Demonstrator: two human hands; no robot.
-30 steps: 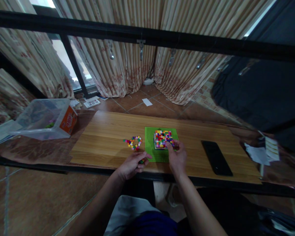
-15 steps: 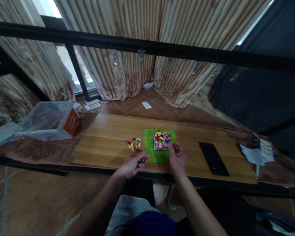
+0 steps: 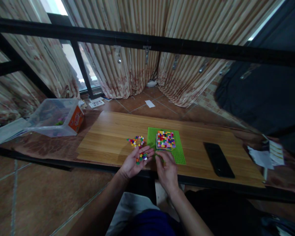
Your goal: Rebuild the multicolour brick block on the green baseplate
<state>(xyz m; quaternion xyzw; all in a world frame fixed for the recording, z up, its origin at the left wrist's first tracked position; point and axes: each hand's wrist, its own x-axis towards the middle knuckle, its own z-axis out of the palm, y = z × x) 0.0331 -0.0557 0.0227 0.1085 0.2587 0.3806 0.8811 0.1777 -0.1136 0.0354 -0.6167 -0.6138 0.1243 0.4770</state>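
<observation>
Left hand (image 3: 135, 162) turned palm up and cupped open at the near edge of the light wooden board (image 3: 105, 137), cradling a small clutch of loose coloured plastic bricks (image 3: 142, 156) in the palm. Right hand (image 3: 166, 170) just beside it, back toward the camera, fingers (image 3: 159, 158) curled down close to those loose bricks and over the near left corner of the flat green studded baseplate (image 3: 179, 156); impossible to tell whether anything is pinched between the fingertips. On that baseplate, toward its far side, a square block of many-coloured small bricks (image 3: 166, 140), stacked a few layers high, apart from both hands. Left of the baseplate, lying on the board, a little ring-shaped scatter of coloured bricks (image 3: 136, 141), near the left hand's fingertips but not touching them. To the right on the board, well apart from the hands, a black smartphone (image 3: 218, 159) lying flat, screen dark. Far left, off the board on the patterned table cover, a clear plastic storage tub with an orange label (image 3: 55, 117). Behind, striped beige curtains (image 3: 137, 65) hanging to the tiled floor behind a black metal rail (image 3: 147, 41).
</observation>
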